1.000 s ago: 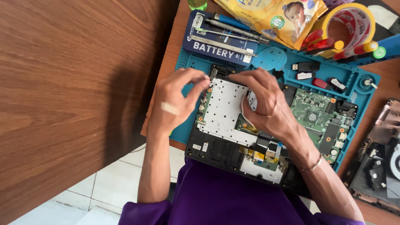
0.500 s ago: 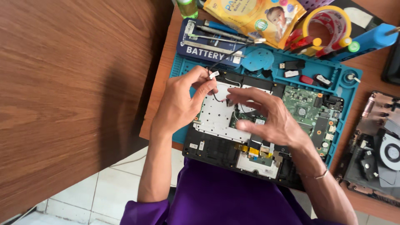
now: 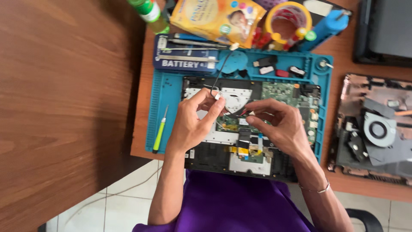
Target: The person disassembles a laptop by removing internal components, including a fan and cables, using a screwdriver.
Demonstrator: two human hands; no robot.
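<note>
You're mid cable-freeing: left hand (image 3: 194, 122) pinches the small white connector (image 3: 218, 95), right hand (image 3: 279, 124) grips the thin wires (image 3: 238, 112) between your hands, above the opened laptop (image 3: 274, 92). Next calls for gentle slack.

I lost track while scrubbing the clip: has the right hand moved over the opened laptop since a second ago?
Yes. The right hand has come off the white panel, shifting right and toward the person, against the laptop.
</note>
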